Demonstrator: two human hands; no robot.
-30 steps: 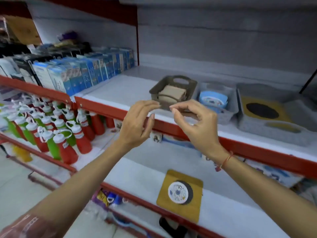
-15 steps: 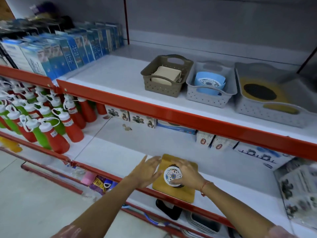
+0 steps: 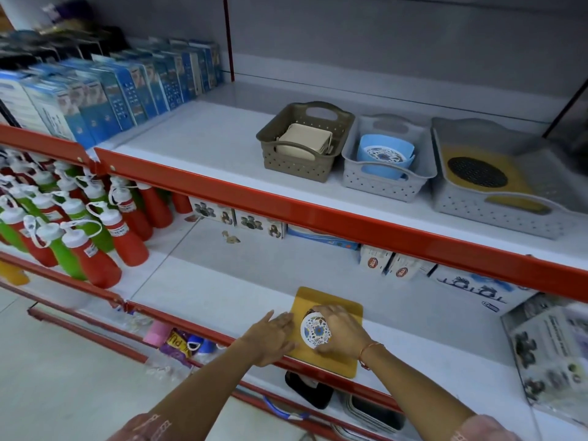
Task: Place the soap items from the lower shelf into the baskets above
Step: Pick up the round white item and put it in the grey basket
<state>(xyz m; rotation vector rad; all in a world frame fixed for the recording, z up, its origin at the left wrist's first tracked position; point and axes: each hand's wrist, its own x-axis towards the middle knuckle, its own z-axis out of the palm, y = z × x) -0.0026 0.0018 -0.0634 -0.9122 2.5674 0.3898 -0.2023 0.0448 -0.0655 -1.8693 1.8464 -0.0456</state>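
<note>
Both hands point(image 3: 305, 335) close on the round floral soap item point(image 3: 315, 330) atop the yellow board point(image 3: 342, 305), next lifting it toward the baskets point(image 3: 386, 183) above.

1. Blue product boxes point(image 3: 127, 90): stood in a row on the upper shelf, at 10 o'clock.
2. Red and green squeeze bottles point(image 3: 79, 224), white caps: grouped below the boxes, at 9 o'clock.
3. Small printed cartons point(image 3: 235, 218): at the rear of the lower shelf, centre.
4. Floor point(image 3: 57, 377): pale tiles, at 7 o'clock.
</note>
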